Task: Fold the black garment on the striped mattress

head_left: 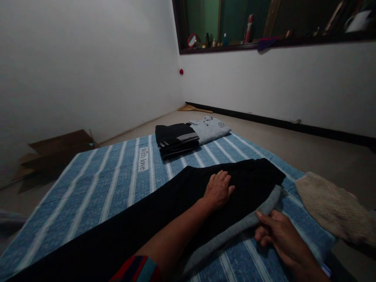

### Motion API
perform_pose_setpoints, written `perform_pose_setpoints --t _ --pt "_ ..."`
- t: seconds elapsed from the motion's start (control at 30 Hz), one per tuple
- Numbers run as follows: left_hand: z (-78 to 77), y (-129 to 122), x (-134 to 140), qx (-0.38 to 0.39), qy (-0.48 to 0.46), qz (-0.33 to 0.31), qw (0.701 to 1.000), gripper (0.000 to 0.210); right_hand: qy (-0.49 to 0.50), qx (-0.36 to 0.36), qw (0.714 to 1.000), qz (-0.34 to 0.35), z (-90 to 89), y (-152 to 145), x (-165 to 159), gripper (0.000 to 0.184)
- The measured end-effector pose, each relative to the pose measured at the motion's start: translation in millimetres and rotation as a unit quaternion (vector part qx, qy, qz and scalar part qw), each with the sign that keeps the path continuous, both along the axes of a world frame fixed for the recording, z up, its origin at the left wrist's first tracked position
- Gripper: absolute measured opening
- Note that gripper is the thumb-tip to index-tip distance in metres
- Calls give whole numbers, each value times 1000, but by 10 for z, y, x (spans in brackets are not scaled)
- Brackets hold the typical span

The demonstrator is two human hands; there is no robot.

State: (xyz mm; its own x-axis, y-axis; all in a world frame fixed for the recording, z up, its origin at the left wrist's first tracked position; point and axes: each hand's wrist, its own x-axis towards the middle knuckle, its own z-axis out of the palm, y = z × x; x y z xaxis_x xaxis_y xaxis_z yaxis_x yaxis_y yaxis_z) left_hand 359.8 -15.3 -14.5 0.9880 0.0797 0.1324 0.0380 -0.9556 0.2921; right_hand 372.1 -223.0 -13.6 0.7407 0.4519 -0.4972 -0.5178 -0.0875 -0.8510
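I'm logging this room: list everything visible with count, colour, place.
Striped fabric sheet: 1, blue-white, centre
Long fabric garment: 1, black with grey band, across sheet
Folded fabric garment: 1, black-grey, far end
Folded collared shirt: 1, grey, beside it
Fuzzy cloth: 1, beige, right
Open cardboard box: 1, brown, left
Broom-like object: 1, tan, far corner
Round object: 1, red, wall
Framed window: 1, dark, back
Round mirror: 1, red-rimmed, ledge
Cylindrical flask: 1, red, ledge
Draped cloth: 1, purple, ledge
Jug: 1, white, ledge
Small bottles: several, mixed, ledge
Left hand: 1, striped sleeve, on long garment
Right hand: 1, bare, pinching grey band
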Motion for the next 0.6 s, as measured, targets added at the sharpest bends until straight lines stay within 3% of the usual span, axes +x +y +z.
perform_pose_setpoints --t 0.2,0.37,0.53,0.6 --pt "74 -152 -79 3 34 -16 999 55 -3 -7 1000 -4 5 -33 59 45" --pt "135 -320 13 -41 48 -76 995 63 -40 -18 995 -87 6 -84 247 45" --pt "67 -387 86 -79 91 -85 989 75 -63 -81 992 -71 -79 -203 374 43" --pt "26 -396 85 -81 93 -88 988 80 -116 -142 981 -64 -79 -270 395 39"
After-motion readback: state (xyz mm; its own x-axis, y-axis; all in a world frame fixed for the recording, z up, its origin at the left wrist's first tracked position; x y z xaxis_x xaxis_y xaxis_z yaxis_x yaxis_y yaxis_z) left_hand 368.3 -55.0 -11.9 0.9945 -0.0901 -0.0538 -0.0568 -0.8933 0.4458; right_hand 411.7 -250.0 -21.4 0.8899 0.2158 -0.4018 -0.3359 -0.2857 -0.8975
